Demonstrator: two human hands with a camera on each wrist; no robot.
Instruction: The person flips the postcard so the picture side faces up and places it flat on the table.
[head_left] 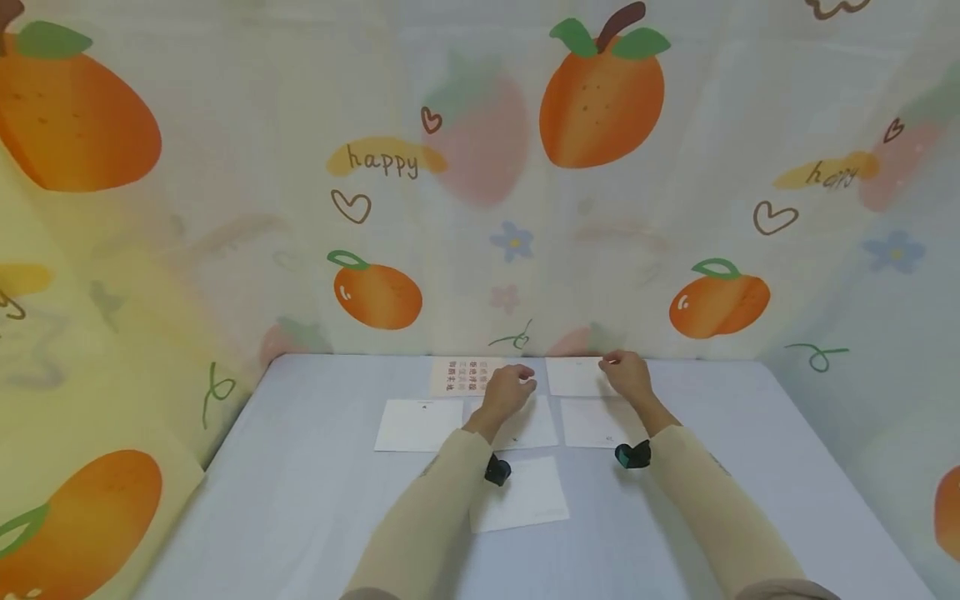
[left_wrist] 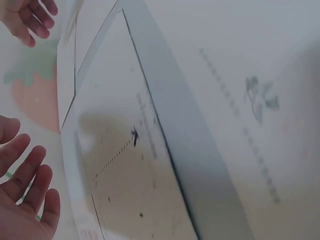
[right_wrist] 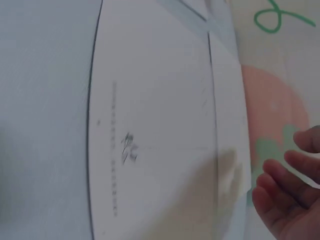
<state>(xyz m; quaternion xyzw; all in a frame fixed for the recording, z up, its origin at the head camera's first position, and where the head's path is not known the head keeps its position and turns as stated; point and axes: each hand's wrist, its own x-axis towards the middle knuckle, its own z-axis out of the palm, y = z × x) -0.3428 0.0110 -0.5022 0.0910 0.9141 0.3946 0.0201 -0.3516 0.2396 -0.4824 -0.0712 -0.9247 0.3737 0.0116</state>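
My left hand point(head_left: 510, 392) hovers with loosely bent fingers over a card with columns of printed characters point(head_left: 459, 375) and the white middle card point(head_left: 536, 423). The hand hides part of both. Over the right part of a white back card point(head_left: 573, 377) is my right hand point(head_left: 628, 375), fingers gently curved. Both wrist views show fingers with nothing between them. Just below the right hand, another white card point(head_left: 592, 423) lies flat; in the right wrist view this card point(right_wrist: 155, 100) bears a small dark sketch and a dotted line.
Another white card point(head_left: 416, 427) lies left of the middle one, and a slightly turned card point(head_left: 525, 504) is nearer the front, partly behind the left sleeve. A pale cloth covers the table point(head_left: 300, 500). Fruit-printed curtain point(head_left: 480, 275) stands at its back edge.
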